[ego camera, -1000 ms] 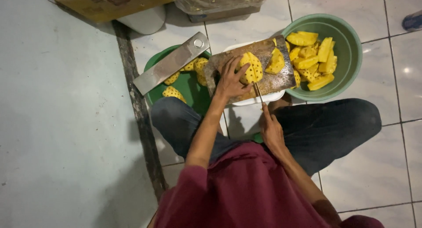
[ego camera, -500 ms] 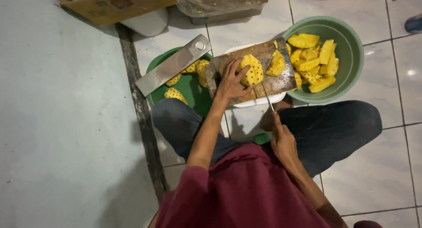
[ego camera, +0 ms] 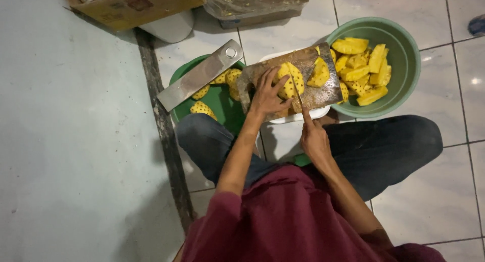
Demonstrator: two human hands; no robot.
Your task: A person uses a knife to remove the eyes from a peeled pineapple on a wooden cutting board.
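Observation:
A peeled yellow pineapple piece (ego camera: 291, 78) lies on a worn wooden cutting board (ego camera: 323, 92). My left hand (ego camera: 266, 95) presses on the piece's left side and holds it steady. In my right hand (ego camera: 313, 138) is a thin knife (ego camera: 296, 90), its blade laid along the middle of the piece. A second cut wedge (ego camera: 320, 73) rests on the board to the right.
A pale green bowl (ego camera: 404, 50) at right holds several pineapple wedges. A dark green basin (ego camera: 217, 98) at left holds pineapple pieces, with a metal cleaver (ego camera: 199, 76) across its rim. A cardboard box (ego camera: 134, 7) and a plastic bag (ego camera: 255, 2) stand behind. My crossed legs frame the board.
My right hand drew back with the knife, then came forward again, and the blade now lies on the pineapple piece. My left hand stays on the fruit.

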